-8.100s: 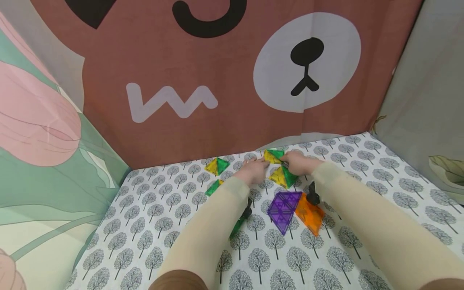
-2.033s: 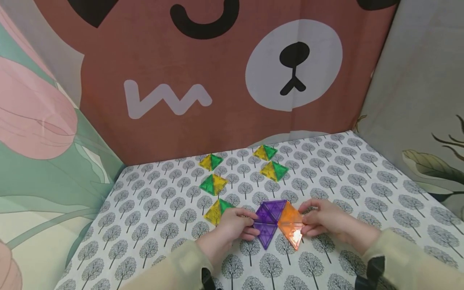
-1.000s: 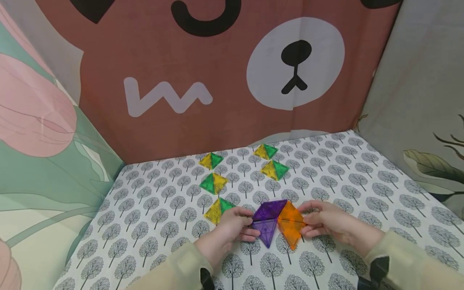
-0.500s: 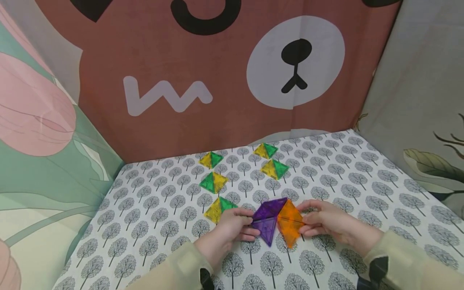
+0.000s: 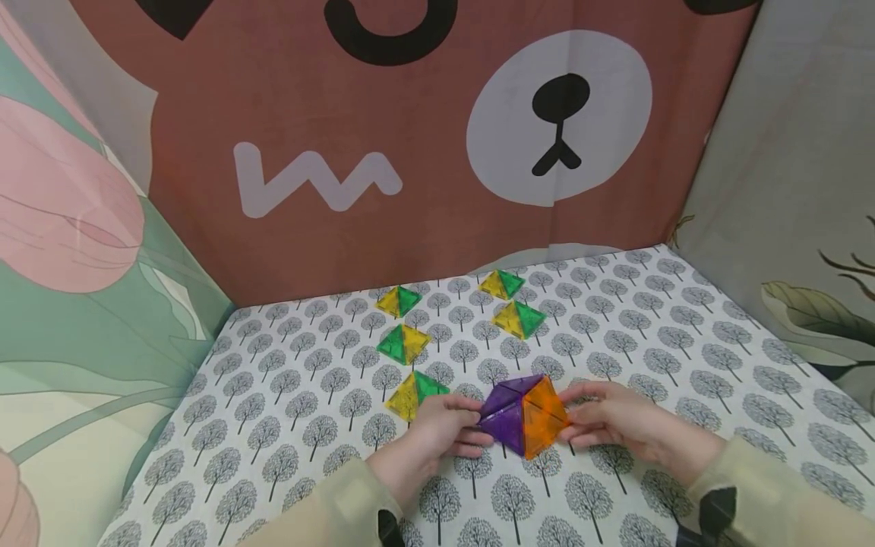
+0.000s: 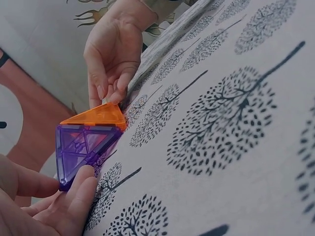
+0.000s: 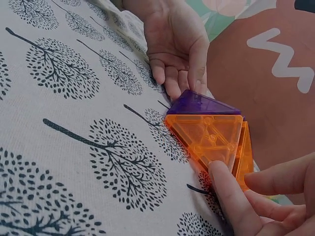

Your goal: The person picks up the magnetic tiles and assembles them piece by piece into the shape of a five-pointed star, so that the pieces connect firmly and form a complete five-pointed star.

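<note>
Two purple triangular magnetic tiles (image 5: 502, 427) and two orange triangular magnetic tiles (image 5: 544, 416) stand joined as a low four-sided pyramid on the cloth, their front edges meeting. My left hand (image 5: 440, 425) pinches the outer corner of the purple tiles between thumb and fingers. From the other side, my right hand (image 5: 615, 415) pinches the orange tiles at their outer corner. In the left wrist view a purple tile (image 6: 81, 147) leans up against the orange one. The right wrist view shows an orange tile (image 7: 209, 137) tilted, a fingertip against its lower edge.
Several yellow-and-green tile pyramids sit farther back: two on the right, such as the nearer right pyramid (image 5: 519, 319), and others down the left. The nearest left pyramid (image 5: 413, 395) is close to my left hand. Printed curtains (image 5: 342, 251) bound the tree-patterned cloth (image 5: 273, 425).
Earlier my hands were at the back pyramids; then they came to the purple and orange tiles. Those tiles have risen from lying nearly flat, and the front gap between the colours has closed.
</note>
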The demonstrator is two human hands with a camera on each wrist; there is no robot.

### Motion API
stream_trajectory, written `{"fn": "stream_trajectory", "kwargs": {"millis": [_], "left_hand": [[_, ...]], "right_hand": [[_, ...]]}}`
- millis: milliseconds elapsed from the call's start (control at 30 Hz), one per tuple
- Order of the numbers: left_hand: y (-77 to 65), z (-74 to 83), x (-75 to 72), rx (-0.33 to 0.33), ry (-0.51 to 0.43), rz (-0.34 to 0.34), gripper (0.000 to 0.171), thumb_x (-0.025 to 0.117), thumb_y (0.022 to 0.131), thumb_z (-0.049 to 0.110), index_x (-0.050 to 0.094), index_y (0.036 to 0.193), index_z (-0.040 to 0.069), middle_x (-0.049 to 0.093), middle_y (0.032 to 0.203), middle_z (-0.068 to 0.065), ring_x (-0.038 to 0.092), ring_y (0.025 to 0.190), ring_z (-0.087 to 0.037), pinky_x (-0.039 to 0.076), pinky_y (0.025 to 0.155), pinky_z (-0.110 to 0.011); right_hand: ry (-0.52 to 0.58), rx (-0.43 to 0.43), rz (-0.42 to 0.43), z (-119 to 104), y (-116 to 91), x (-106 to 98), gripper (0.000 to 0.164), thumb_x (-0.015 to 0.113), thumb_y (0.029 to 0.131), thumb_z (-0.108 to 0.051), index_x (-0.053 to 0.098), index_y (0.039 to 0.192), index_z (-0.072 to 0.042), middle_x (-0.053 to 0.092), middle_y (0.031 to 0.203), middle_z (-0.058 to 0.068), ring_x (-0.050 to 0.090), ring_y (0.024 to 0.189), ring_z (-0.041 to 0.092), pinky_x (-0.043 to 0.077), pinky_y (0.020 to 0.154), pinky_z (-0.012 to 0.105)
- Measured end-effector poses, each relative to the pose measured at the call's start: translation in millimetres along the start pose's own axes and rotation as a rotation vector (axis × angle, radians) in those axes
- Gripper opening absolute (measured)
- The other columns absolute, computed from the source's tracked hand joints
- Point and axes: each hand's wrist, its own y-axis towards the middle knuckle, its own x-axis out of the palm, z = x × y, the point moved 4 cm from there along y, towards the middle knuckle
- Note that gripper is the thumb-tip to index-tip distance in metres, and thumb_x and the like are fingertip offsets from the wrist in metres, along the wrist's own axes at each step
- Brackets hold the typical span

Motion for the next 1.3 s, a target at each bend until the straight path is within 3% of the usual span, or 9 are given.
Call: {"fn": "stream_trajectory", "kwargs": {"millis": [333,600,767,1033,1300], "left_hand": [[-4.5,4.1,1.2,0.034,-0.012,-0.003,0.020,0.057,0.094,-0.005,0.065,0.112,-0.006,0.071,0.085,-0.019,0.073,0.072,-0.029,0.061,0.064,-0.036],[-9.8,8.7,2.4,0.060,0.079,-0.050,0.030,0.059,0.091,-0.004,0.062,0.121,-0.008,0.071,0.085,-0.017,0.072,0.075,-0.030,0.061,0.065,-0.035],[-12.2,10.6,2.7,0.053,0.121,-0.082,0.036,0.060,0.092,-0.002,0.057,0.127,-0.010,0.069,0.089,-0.017,0.071,0.078,-0.029,0.061,0.067,-0.035],[-15.9,11.2,0.9,0.030,0.137,-0.094,0.033,0.062,0.092,-0.001,0.059,0.124,-0.009,0.066,0.099,-0.016,0.070,0.081,-0.028,0.061,0.067,-0.037],[-17.3,9.8,0.6,0.008,0.166,-0.108,0.035,0.064,0.090,0.003,0.062,0.125,-0.004,0.064,0.103,-0.014,0.067,0.072,-0.022,0.059,0.055,-0.032]], "right_hand": [[-0.069,-0.013,0.039,-2.7,-2.6,0.2,0.050,0.058,0.096,-0.004,0.041,0.138,0.016,0.066,0.105,0.022,0.068,0.089,0.030,0.059,0.080,0.040],[-0.076,-0.018,0.062,-5.0,-5.8,2.4,0.048,0.056,0.095,-0.003,0.042,0.135,0.018,0.060,0.115,0.023,0.067,0.091,0.030,0.059,0.081,0.043],[-0.089,-0.025,0.056,-6.2,-7.4,3.6,0.049,0.056,0.096,-0.005,0.041,0.136,0.018,0.058,0.118,0.022,0.066,0.091,0.031,0.059,0.079,0.045],[-0.106,-0.039,0.053,-8.6,-9.6,5.4,0.052,0.059,0.096,-0.009,0.041,0.138,0.015,0.062,0.114,0.020,0.066,0.089,0.031,0.060,0.075,0.046],[-0.107,-0.030,0.077,-11.0,-10.4,4.2,0.056,0.059,0.096,-0.009,0.036,0.141,0.014,0.060,0.118,0.020,0.066,0.089,0.032,0.060,0.075,0.046]]}}
